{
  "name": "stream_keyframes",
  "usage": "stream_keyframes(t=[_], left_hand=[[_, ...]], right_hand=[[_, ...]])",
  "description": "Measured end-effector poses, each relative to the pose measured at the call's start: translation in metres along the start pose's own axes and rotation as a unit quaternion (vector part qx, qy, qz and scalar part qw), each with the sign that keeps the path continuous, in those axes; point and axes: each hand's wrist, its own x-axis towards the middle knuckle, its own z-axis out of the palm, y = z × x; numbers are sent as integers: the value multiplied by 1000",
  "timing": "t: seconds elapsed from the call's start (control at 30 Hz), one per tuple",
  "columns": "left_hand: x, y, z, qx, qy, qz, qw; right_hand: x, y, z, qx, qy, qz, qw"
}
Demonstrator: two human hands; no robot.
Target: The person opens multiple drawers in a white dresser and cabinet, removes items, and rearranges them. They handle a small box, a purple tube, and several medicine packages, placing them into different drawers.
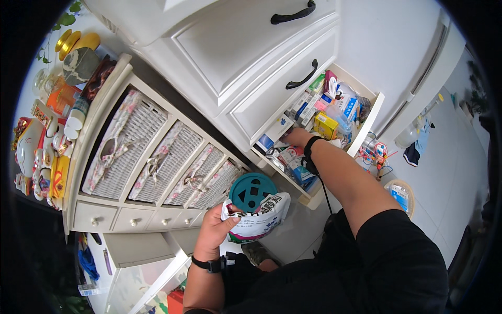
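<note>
My left hand (215, 227) grips the top edge of a white printed plastic bag (261, 219), which bears writing and a pink and green band along its bottom. Reaching down into a pulled-out white drawer (370, 121), my right hand (294, 138) is among packed boxes and packets. Its fingertips are hidden, so what they touch cannot be told. Close to that hand lie a white and blue carton (279, 126), a yellow box (326, 125) and a blue packet (301, 172). A crimson box (330, 83) sits at the drawer's far end.
A teal shape-sorter lid (251, 191) is behind the bag. To the left stands a cabinet with white wicker baskets (135, 145), figurines (29, 145) on top. Right of the drawer are a bead maze toy (379, 155) and a round tub (410, 198) on the tiled floor (443, 188).
</note>
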Motion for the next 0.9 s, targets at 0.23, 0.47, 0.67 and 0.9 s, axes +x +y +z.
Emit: stream_keyframes(t=[0.23, 0.47, 0.67, 0.9], left_hand=[[-2, -1, 1, -4, 24, 5, 1000], [-1, 0, 1, -16, 8, 6, 1000], [-3, 2, 1, -12, 5, 8, 1000], [-4, 7, 3, -21, -11, 0, 1000]], right_hand=[[17, 1, 2, 75, 114, 77, 988], [-20, 3, -45, 45, 157, 112, 980], [-74, -7, -70, -262, 328, -55, 906], [-59, -46, -44, -289, -163, -101, 938]])
